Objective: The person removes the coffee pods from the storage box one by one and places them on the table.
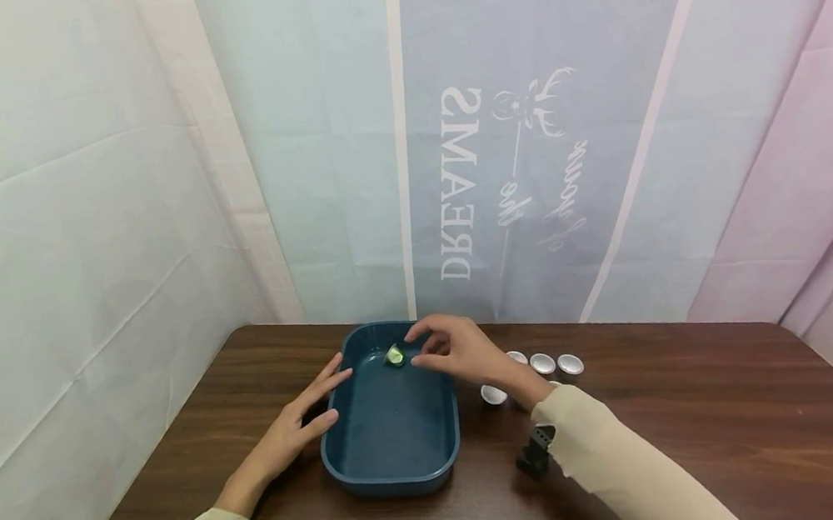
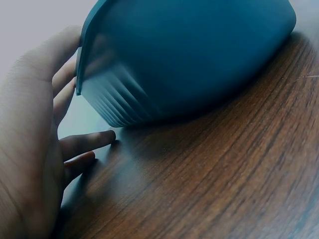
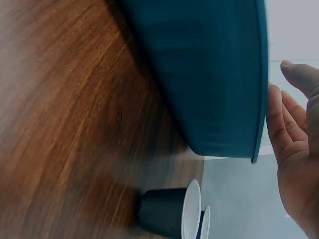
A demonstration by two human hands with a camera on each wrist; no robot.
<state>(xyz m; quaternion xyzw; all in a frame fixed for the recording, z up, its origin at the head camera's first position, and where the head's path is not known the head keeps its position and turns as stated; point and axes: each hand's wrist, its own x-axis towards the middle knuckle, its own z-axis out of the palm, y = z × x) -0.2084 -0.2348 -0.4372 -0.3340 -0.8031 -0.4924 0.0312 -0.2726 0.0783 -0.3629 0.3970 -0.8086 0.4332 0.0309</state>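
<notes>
A deep blue plastic tub point(image 1: 395, 429) stands on the table. Inside, toward its far end, is a small shiny green item point(image 1: 394, 356) with a pale patch; its kind is too small to make out. My left hand point(image 1: 299, 426) is at the tub's left rim, fingers extended and spread. In the left wrist view, the tub's outer wall point(image 2: 184, 59) rises beside those fingers. Over the tub's far right part hovers my right hand point(image 1: 463, 349), thumb and fingers bent but apart, with a gap between them and the green item nearby.
Right of the tub, several small dark cups with white tops point(image 1: 543, 363) stand on the brown wooden table point(image 1: 673, 419), partly behind my right forearm. One dark cup point(image 3: 162, 211) shows close up beside the tub. A printed curtain point(image 1: 527, 157) hangs along the table's far edge.
</notes>
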